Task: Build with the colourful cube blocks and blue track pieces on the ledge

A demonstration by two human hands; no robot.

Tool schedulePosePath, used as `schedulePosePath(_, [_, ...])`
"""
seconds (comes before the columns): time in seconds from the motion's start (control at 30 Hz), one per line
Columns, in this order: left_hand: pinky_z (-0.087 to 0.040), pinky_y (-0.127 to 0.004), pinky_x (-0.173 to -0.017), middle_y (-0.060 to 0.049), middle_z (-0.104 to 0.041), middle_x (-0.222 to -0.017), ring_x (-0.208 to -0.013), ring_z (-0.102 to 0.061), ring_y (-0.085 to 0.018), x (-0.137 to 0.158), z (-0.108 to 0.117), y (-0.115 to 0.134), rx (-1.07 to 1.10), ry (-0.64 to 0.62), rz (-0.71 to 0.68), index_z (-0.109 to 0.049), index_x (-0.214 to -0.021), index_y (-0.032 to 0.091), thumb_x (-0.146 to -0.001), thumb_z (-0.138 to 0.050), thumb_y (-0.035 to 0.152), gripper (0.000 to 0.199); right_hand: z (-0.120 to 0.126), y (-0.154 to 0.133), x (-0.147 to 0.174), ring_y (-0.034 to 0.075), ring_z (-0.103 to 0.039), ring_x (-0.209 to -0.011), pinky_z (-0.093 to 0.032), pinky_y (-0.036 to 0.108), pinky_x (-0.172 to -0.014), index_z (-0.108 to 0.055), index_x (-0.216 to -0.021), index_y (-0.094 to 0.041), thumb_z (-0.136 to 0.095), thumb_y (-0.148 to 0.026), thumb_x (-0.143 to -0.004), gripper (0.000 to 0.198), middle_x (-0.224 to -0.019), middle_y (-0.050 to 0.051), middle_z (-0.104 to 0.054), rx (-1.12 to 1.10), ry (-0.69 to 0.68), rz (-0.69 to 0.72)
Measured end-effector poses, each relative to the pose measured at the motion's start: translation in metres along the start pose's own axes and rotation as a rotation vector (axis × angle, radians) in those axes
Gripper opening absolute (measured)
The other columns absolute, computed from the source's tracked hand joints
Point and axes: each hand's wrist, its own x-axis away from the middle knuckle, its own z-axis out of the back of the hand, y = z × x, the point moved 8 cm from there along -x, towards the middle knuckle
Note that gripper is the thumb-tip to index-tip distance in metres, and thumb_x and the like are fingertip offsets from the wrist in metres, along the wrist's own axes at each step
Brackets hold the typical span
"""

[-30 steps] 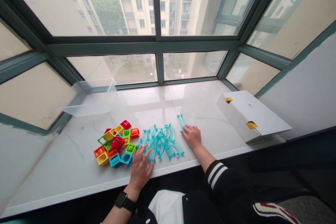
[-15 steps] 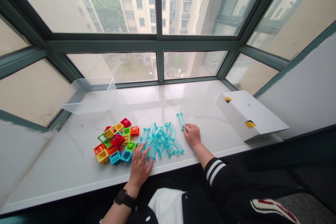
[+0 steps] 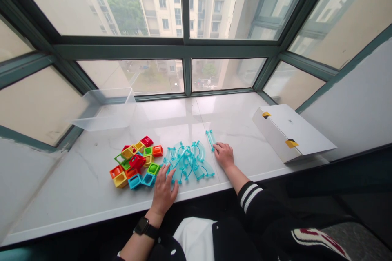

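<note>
My left hand (image 3: 164, 187) rests with its fingers spread at the near left edge of a pile of clear blue curved plastic track pieces (image 3: 186, 161). Its fingertips lie between that pile and the coloured blocks, and it holds nothing. To the right of the pile, a straight clear blue track piece (image 3: 210, 139) lies apart on the white ledge. My right hand (image 3: 224, 155) has its fingers bent together at the near end of this piece, which they partly cover. Hollow plastic blocks (image 3: 136, 162) in red, yellow, green, orange and blue are heaped on the left.
A clear plastic bin (image 3: 107, 122) stands at the back left of the ledge (image 3: 235, 118). At the right is a white box (image 3: 294, 130) with yellow and black tabs. Dark-framed windows (image 3: 165, 51) enclose the far side and both ends.
The view has shifted very slightly. Both hands and the plastic pieces stay in practically the same places.
</note>
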Motion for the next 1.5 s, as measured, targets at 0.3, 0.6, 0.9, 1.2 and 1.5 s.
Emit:
schedulePosePath(0.3, [-0.044, -0.06, -0.121, -0.016, -0.052, -0.156, -0.155, -0.041, -0.036, 0.0, 0.001, 0.0, -0.005, 0.003, -0.003, -0.053, -0.144, 0.024, -0.098, -0.058, 0.019, 0.047, 0.001, -0.002, 0.0, 0.027, -0.059, -0.112, -0.037, 0.04, -0.096, -0.08, -0.122, -0.03, -0.06, -0.025, -0.101, 0.03, -0.128, 0.007, -0.075, 0.015, 0.018, 0.022])
schedulePosePath(0.6, [-0.044, -0.059, -0.121, -0.014, -0.049, -0.161, -0.156, -0.039, -0.036, 0.0, 0.0, 0.0, -0.003, 0.012, 0.003, -0.055, -0.144, 0.025, -0.096, -0.059, 0.018, 0.049, 0.003, -0.003, 0.0, 0.027, -0.058, -0.11, -0.038, 0.041, -0.095, -0.08, -0.121, -0.029, -0.062, -0.025, -0.099, 0.029, -0.123, 0.008, -0.075, -0.014, 0.035, 0.047])
schedulePosePath(0.9, [-0.045, -0.061, -0.121, -0.017, -0.05, -0.158, -0.156, -0.038, -0.037, 0.0, 0.001, 0.002, -0.005, -0.007, 0.0, -0.055, -0.14, 0.024, -0.096, -0.059, 0.016, 0.045, 0.004, -0.003, 0.002, 0.026, -0.061, -0.103, -0.043, 0.042, -0.094, -0.076, -0.126, -0.026, -0.062, -0.027, -0.097, 0.032, -0.122, 0.01, -0.07, -0.042, 0.102, 0.069])
schedulePosePath(1.2, [-0.044, -0.059, -0.122, -0.016, -0.05, -0.158, -0.156, -0.038, -0.035, 0.0, 0.0, 0.003, -0.021, -0.025, 0.009, -0.06, -0.138, 0.024, -0.096, -0.058, 0.015, 0.043, 0.049, -0.032, 0.028, 0.03, -0.064, -0.11, -0.052, 0.05, -0.1, -0.067, -0.131, -0.024, -0.052, -0.026, -0.101, 0.033, -0.114, 0.012, -0.069, -0.363, 0.283, 0.186])
schedulePosePath(1.5, [-0.043, -0.059, -0.122, -0.016, -0.049, -0.16, -0.157, -0.037, -0.035, 0.001, 0.0, 0.003, -0.015, -0.038, 0.023, -0.061, -0.138, 0.024, -0.095, -0.059, 0.014, 0.043, 0.038, -0.132, 0.06, 0.028, -0.066, -0.108, -0.053, 0.045, -0.097, -0.063, -0.144, -0.033, -0.073, -0.028, -0.095, 0.05, -0.117, 0.009, -0.07, -0.321, -0.192, 0.482])
